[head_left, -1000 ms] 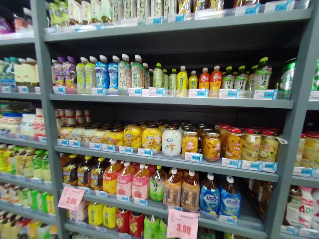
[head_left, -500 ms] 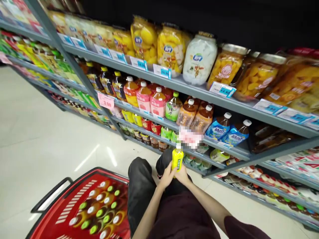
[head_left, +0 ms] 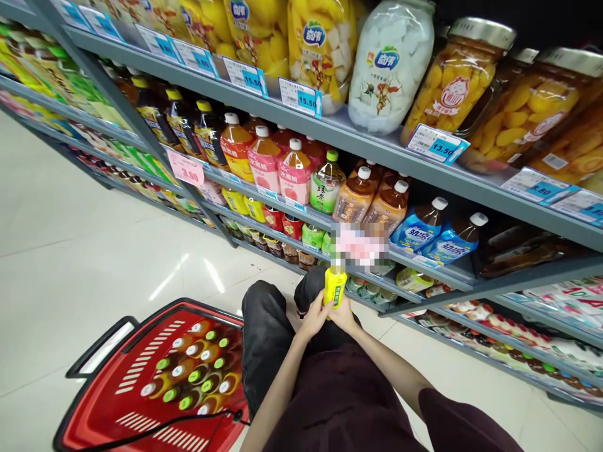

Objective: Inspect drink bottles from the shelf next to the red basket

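Between my knees, a yellow-labelled drink bottle (head_left: 335, 285) stands nearly upright in both hands. My left hand (head_left: 316, 314) wraps its lower left side, and my right hand (head_left: 345, 315) closes round the lower right. The bottle's white cap is partly blurred by a pixelated patch. Directly beyond it is the shelf (head_left: 301, 207) with large drink bottles, among them a green tea bottle (head_left: 326, 182), pink-labelled peach drink bottles (head_left: 294, 172) and blue-labelled bottles (head_left: 414, 229).
A red shopping basket (head_left: 98, 408) with a black handle sits on the floor at my left, holding several bottles with white and green caps. Fruit jars (head_left: 391, 69) line the upper shelf. Price tags hang along the shelf edges. Pale tiles (head_left: 117, 251) cover the floor.
My view has tilted and shifted, so the upper jars look larger and more of the basket, with its black handle, shows. Both hands keep the same hold on the yellow-labelled bottle.
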The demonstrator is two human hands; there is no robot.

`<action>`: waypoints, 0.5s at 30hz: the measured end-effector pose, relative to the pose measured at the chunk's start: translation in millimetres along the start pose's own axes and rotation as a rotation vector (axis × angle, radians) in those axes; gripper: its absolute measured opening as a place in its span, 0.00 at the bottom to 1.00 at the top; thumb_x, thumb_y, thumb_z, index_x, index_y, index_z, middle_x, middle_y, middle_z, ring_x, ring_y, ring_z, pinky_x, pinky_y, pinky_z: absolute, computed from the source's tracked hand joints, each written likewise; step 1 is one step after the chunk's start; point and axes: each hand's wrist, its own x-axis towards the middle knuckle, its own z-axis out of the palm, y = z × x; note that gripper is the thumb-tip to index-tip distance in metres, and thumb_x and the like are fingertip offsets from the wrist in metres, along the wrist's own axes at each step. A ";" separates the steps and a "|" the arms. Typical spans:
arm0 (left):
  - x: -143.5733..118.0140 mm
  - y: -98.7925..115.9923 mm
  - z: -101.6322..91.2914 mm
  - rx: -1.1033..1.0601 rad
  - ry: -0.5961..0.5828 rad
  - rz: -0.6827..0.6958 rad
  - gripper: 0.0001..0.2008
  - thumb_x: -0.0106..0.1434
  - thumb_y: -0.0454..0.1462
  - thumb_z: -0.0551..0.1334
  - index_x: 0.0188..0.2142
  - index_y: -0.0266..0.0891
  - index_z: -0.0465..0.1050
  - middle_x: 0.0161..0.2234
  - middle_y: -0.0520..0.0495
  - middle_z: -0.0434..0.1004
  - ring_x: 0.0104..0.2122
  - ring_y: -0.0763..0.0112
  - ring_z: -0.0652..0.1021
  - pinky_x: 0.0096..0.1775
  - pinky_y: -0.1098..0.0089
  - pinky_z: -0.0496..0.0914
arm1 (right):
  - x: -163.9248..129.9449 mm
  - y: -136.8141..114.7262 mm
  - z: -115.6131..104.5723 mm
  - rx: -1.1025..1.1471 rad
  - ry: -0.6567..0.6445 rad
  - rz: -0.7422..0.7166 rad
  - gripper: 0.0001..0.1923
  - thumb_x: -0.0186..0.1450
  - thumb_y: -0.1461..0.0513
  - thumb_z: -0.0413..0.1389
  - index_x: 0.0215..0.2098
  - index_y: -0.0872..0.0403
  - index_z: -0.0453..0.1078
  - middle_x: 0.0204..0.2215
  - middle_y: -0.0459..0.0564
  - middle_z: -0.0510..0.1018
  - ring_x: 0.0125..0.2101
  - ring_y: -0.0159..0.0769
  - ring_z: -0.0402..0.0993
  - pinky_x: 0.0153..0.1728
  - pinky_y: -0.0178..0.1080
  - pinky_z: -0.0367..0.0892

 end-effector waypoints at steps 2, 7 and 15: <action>-0.2 -0.6 -0.9 -0.001 0.011 0.008 0.28 0.73 0.51 0.55 0.64 0.37 0.66 0.59 0.38 0.76 0.56 0.55 0.76 0.59 0.57 0.69 | -0.3 -0.5 -0.1 -0.018 0.010 0.011 0.22 0.52 0.55 0.68 0.42 0.54 0.72 0.34 0.51 0.83 0.31 0.41 0.78 0.34 0.41 0.77; 2.9 -0.1 -4.1 -0.018 0.075 -0.020 0.30 0.74 0.54 0.49 0.58 0.34 0.72 0.58 0.37 0.77 0.57 0.54 0.76 0.62 0.58 0.67 | 0.8 -0.1 0.7 -0.020 0.027 0.036 0.19 0.52 0.55 0.67 0.38 0.54 0.72 0.31 0.49 0.82 0.30 0.39 0.77 0.33 0.39 0.76; 5.8 -3.0 -6.3 -0.021 0.103 -0.017 0.29 0.74 0.54 0.50 0.57 0.36 0.75 0.55 0.40 0.79 0.54 0.55 0.78 0.60 0.58 0.69 | 1.3 -3.4 1.8 -0.019 0.045 0.035 0.16 0.52 0.56 0.67 0.36 0.53 0.72 0.30 0.49 0.81 0.29 0.39 0.77 0.31 0.38 0.75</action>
